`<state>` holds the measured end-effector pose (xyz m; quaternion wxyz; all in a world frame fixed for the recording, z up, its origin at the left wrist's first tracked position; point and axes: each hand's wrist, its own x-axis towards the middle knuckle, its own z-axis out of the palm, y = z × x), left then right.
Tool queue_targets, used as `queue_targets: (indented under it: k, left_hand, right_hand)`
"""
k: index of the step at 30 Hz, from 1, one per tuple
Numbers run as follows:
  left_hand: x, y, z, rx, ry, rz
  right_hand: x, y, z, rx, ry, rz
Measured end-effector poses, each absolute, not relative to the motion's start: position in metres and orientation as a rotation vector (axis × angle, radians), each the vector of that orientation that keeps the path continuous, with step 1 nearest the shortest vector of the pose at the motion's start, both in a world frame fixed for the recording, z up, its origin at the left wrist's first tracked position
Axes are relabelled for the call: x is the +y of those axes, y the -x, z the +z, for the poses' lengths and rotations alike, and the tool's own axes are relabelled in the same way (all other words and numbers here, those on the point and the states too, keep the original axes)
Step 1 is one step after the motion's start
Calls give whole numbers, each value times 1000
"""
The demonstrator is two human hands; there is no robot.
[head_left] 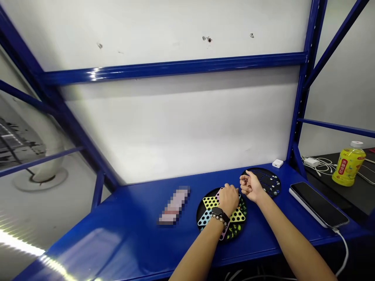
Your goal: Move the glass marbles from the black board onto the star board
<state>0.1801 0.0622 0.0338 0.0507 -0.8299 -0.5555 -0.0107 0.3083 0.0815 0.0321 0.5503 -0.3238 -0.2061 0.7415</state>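
A round black Chinese checkers board (200,210) rests on the blue table, its star points coloured yellow, light blue and pink with dark holes. Green and yellow marbles (234,231) lie in its rim sections. Over the far part of the star is my left hand (229,198), wearing a dark watch and a bead bracelet; its fingers bend down together, tips hidden. My right hand (251,186) is raised just right of the board, fingers curled inward; whatever they hold is too small to name. Behind it sits a round black tray (265,171) with white and bluish marbles.
A phone (318,203) with a white cable lies on a white box at the right. A small white adapter (277,163) sits at the back edge. Left of the board is a blurred pinkish item (175,206). A yellow bottle (348,166) stands on the dark neighbouring table.
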Motion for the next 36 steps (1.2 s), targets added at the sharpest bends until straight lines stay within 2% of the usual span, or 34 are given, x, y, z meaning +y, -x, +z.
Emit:
queue_targets:
  k: [23,36]
  left_hand:
    - [71,-155,52,-1781,2602,-144]
    - [88,-150,43,-1874,2761,-231]
  right_hand:
    - [84,-307,26,-513,783,1758]
    - [85,-307,25,-531,795,1748]
